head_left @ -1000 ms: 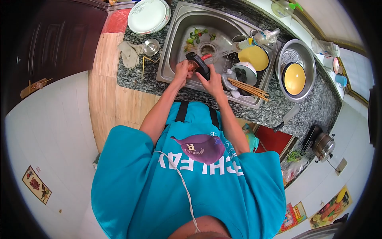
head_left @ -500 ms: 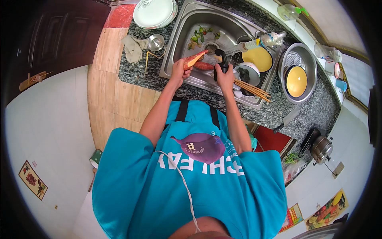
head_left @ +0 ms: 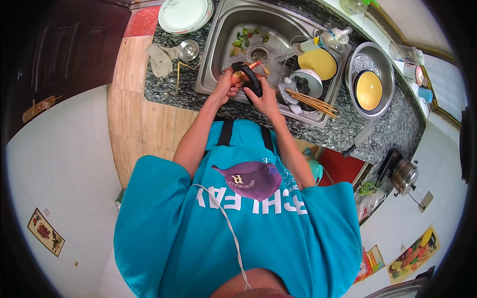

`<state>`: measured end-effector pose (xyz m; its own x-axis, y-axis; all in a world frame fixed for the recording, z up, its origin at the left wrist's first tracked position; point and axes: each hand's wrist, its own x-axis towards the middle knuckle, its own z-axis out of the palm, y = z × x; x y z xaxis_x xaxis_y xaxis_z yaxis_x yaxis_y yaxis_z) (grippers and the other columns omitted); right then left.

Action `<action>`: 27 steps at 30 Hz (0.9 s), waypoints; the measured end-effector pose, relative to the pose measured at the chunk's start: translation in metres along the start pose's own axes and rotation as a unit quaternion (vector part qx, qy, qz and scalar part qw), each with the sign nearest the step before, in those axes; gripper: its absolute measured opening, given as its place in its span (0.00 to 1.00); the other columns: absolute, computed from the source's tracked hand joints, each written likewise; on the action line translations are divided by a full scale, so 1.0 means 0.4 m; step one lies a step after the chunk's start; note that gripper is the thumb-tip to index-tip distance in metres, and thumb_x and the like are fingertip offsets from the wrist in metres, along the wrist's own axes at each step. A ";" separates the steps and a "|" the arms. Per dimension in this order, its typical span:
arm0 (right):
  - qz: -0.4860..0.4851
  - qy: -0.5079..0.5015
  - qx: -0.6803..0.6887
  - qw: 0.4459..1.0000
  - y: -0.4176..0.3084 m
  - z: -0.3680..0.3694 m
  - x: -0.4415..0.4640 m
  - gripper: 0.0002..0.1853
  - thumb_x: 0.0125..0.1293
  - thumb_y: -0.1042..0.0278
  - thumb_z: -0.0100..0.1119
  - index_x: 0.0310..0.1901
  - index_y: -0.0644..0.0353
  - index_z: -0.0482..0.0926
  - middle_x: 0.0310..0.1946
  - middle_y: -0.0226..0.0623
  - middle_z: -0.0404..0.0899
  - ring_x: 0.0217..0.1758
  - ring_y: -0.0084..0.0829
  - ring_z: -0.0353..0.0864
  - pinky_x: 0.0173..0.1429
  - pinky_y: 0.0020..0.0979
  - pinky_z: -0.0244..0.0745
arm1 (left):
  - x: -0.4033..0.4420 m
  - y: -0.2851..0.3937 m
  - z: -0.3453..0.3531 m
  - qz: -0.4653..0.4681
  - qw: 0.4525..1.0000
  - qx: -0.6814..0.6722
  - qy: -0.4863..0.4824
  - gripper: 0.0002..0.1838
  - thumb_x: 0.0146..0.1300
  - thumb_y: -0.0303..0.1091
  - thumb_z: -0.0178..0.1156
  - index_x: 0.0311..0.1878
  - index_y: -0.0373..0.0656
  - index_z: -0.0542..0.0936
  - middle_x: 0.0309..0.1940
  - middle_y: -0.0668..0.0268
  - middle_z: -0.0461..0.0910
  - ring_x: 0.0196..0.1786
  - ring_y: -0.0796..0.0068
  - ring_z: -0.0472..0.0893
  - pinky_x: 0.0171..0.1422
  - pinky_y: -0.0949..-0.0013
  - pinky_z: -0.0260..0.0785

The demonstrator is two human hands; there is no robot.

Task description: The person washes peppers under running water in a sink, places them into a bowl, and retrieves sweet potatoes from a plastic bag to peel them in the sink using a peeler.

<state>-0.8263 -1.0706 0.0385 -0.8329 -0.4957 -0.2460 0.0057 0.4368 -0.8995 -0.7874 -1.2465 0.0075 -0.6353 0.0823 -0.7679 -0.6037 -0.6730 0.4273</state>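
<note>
My left hand (head_left: 225, 89) is closed around a reddish root vegetable (head_left: 238, 78) at the near edge of the steel sink (head_left: 218, 47). Part of the vegetable's surface is peeled to orange. In my right hand (head_left: 265, 97) is a black peeler (head_left: 254, 82), which lies across the vegetable and hides part of it. Beyond my hands, scraps of green, red and yellow (head_left: 243, 39) lie in the basin near the drain (head_left: 258, 53). Water runs from the faucet side at the right.
Right of my hands are a rack with a yellow bowl (head_left: 318, 63), a white bowl (head_left: 310, 82) and wooden chopsticks (head_left: 313, 102). A steel basin (head_left: 354, 62), a knife (head_left: 358, 139) and a pot (head_left: 403, 177) stand farther right. Plates (head_left: 181, 15) and a cloth (head_left: 160, 62) lie left.
Half a second ago the peeler was apart from the vegetable, to its right. Now it has come left onto the vegetable, where more peeled orange surface shows than one second ago.
</note>
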 end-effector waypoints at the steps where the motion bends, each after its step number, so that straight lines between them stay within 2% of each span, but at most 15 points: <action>1: 0.001 -0.002 -0.001 1.000 0.000 0.001 -0.007 0.24 0.61 0.56 0.68 0.52 0.61 0.72 0.32 0.53 0.82 0.38 0.53 0.84 0.40 0.40 0.76 | 0.002 -0.001 0.008 0.001 1.000 -0.008 0.014 0.26 0.76 0.56 0.37 0.41 0.43 0.74 0.22 0.69 0.69 0.16 0.87 0.60 0.15 0.83 0.46; 4: -0.019 -0.005 0.019 1.000 -0.007 0.006 -0.011 0.25 0.61 0.55 0.68 0.52 0.61 0.71 0.31 0.53 0.82 0.36 0.54 0.83 0.39 0.41 0.75 | 0.003 -0.002 0.013 -0.007 0.999 -0.016 0.038 0.26 0.76 0.56 0.35 0.40 0.43 0.73 0.21 0.71 0.67 0.15 0.88 0.56 0.14 0.82 0.44; 7: 0.008 -0.019 -0.002 1.000 0.004 -0.005 -0.004 0.25 0.61 0.54 0.68 0.51 0.61 0.71 0.31 0.53 0.82 0.36 0.54 0.83 0.38 0.42 0.75 | 0.013 -0.003 -0.005 -0.033 0.999 0.009 0.039 0.24 0.76 0.54 0.37 0.41 0.43 0.73 0.20 0.72 0.67 0.13 0.89 0.55 0.12 0.83 0.42; 9: -0.001 0.018 -0.051 0.999 0.040 -0.009 0.012 0.24 0.61 0.53 0.68 0.50 0.61 0.71 0.30 0.53 0.82 0.35 0.54 0.83 0.37 0.42 0.75 | 0.021 -0.012 -0.031 -0.045 0.999 -0.029 0.004 0.23 0.75 0.53 0.38 0.42 0.43 0.73 0.18 0.72 0.66 0.12 0.90 0.54 0.12 0.84 0.42; 10: 0.004 0.070 -0.074 0.995 0.067 -0.027 0.025 0.24 0.61 0.52 0.68 0.47 0.61 0.70 0.27 0.52 0.81 0.32 0.53 0.83 0.33 0.43 0.74 | 0.004 -0.005 -0.028 -0.043 0.999 -0.031 0.007 0.23 0.75 0.53 0.38 0.42 0.43 0.73 0.18 0.72 0.66 0.12 0.90 0.54 0.12 0.84 0.42; 12: 0.063 0.107 -0.071 0.990 0.093 -0.092 0.058 0.24 0.61 0.51 0.67 0.44 0.62 0.70 0.24 0.51 0.80 0.28 0.52 0.83 0.29 0.42 0.73 | -0.028 0.010 -0.031 -0.058 0.995 -0.076 0.003 0.23 0.74 0.51 0.38 0.43 0.41 0.73 0.17 0.73 0.65 0.10 0.90 0.53 0.11 0.84 0.41; 13: 0.063 0.106 -0.069 0.990 0.090 -0.088 0.070 0.24 0.61 0.51 0.67 0.44 0.62 0.70 0.24 0.51 0.80 0.28 0.52 0.83 0.29 0.42 0.73 | -0.025 0.010 -0.052 -0.058 0.992 -0.100 -0.044 0.24 0.74 0.52 0.37 0.45 0.39 0.73 0.18 0.72 0.65 0.12 0.90 0.55 0.11 0.84 0.44; 14: 0.062 0.117 -0.086 0.987 0.088 -0.094 0.074 0.24 0.61 0.51 0.67 0.43 0.63 0.70 0.23 0.50 0.80 0.27 0.51 0.83 0.28 0.42 0.73 | -0.023 0.010 -0.056 -0.060 0.992 -0.100 -0.044 0.24 0.74 0.52 0.37 0.45 0.39 0.73 0.18 0.72 0.65 0.12 0.90 0.55 0.11 0.84 0.44; 16: 0.057 0.125 -0.108 0.985 0.079 -0.099 0.079 0.23 0.62 0.52 0.67 0.42 0.64 0.70 0.22 0.49 0.80 0.25 0.51 0.83 0.27 0.41 0.73 | -0.013 0.016 -0.049 -0.034 0.993 -0.109 -0.021 0.26 0.74 0.54 0.38 0.47 0.38 0.74 0.22 0.70 0.69 0.16 0.88 0.62 0.15 0.84 0.52; 17: 0.064 0.128 -0.089 0.986 0.077 -0.086 0.076 0.23 0.62 0.52 0.67 0.42 0.64 0.70 0.22 0.49 0.80 0.25 0.50 0.83 0.27 0.41 0.73 | -0.011 0.002 -0.036 -0.003 0.996 -0.058 0.062 0.28 0.75 0.56 0.38 0.48 0.38 0.74 0.26 0.67 0.73 0.23 0.85 0.69 0.21 0.83 0.59; 19: 0.103 0.119 -0.068 0.985 0.078 -0.067 0.061 0.23 0.61 0.53 0.67 0.43 0.65 0.70 0.22 0.49 0.79 0.26 0.50 0.83 0.28 0.42 0.74 | -0.017 0.003 -0.028 0.005 0.998 -0.019 0.068 0.29 0.75 0.57 0.38 0.48 0.38 0.74 0.27 0.67 0.74 0.24 0.83 0.71 0.22 0.82 0.60; 21: 0.093 0.129 -0.087 0.983 0.075 -0.053 0.045 0.23 0.62 0.53 0.67 0.44 0.65 0.71 0.22 0.50 0.79 0.26 0.51 0.83 0.29 0.43 0.74 | -0.011 0.007 -0.014 0.012 0.997 0.023 0.066 0.29 0.75 0.58 0.38 0.47 0.38 0.75 0.28 0.66 0.76 0.26 0.82 0.72 0.24 0.81 0.62; 23: 0.112 0.110 -0.128 0.979 0.066 -0.052 0.025 0.23 0.62 0.54 0.66 0.45 0.66 0.70 0.23 0.54 0.79 0.29 0.56 0.82 0.30 0.45 0.73 | -0.011 0.004 -0.007 0.039 0.996 0.063 0.053 0.26 0.76 0.53 0.38 0.49 0.39 0.73 0.28 0.65 0.75 0.27 0.81 0.73 0.24 0.81 0.61; 26: 0.098 0.126 -0.179 0.971 0.057 -0.049 0.012 0.23 0.62 0.54 0.66 0.45 0.66 0.70 0.24 0.56 0.79 0.30 0.58 0.81 0.31 0.46 0.72 | 0.016 -0.027 -0.030 0.040 0.998 -0.049 0.028 0.22 0.75 0.48 0.38 0.51 0.38 0.71 0.27 0.65 0.74 0.25 0.81 0.72 0.22 0.81 0.60; 27: 0.100 0.128 -0.179 0.970 0.060 -0.050 0.009 0.23 0.62 0.54 0.66 0.45 0.66 0.70 0.24 0.56 0.79 0.30 0.58 0.81 0.31 0.46 0.72 | 0.017 -0.025 -0.037 0.039 0.998 -0.047 0.026 0.22 0.75 0.48 0.38 0.51 0.38 0.71 0.27 0.65 0.74 0.25 0.81 0.72 0.22 0.81 0.60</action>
<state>-0.8404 -1.0469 0.0232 -0.9452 -0.1924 -0.2637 0.0262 0.7605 -0.6489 -0.7785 -1.2502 -0.0091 -0.6506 -0.0095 -0.7593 -0.5048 -0.7416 0.4419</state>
